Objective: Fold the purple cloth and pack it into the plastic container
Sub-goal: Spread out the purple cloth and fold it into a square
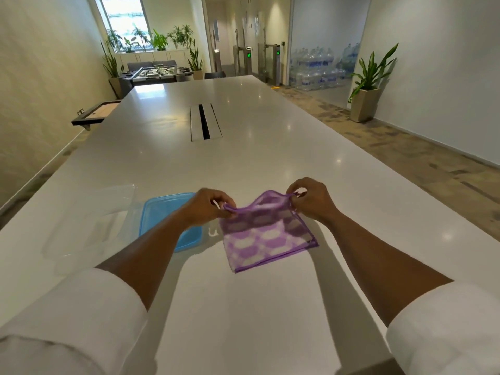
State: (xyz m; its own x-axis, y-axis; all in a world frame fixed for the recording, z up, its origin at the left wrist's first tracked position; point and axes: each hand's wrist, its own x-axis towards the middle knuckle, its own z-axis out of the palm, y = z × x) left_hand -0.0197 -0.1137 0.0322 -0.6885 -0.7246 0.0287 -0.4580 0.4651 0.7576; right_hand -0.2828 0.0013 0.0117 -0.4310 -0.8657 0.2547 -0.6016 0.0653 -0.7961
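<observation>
While the near half of the purple cloth point(266, 234) lies flat on the white tabletop point(243, 147), its far edge is lifted clear, one corner pinched in each of the hands. The left hand point(207, 205) has thumb and fingertips closed on the far-left corner; the right hand point(311, 200) is closed the same way on the far-right corner. Holding both corners keeps that edge taut and level, which should let it come down square on the near hem for a clean fold. The cloth already looks doubled, so this is probably a later fold. Just to its left lies the blue lid point(165, 212), partly hidden by the left forearm, and beyond that sits the clear plastic container point(89, 223), open and apparently unfilled, within easy reach for packing.
</observation>
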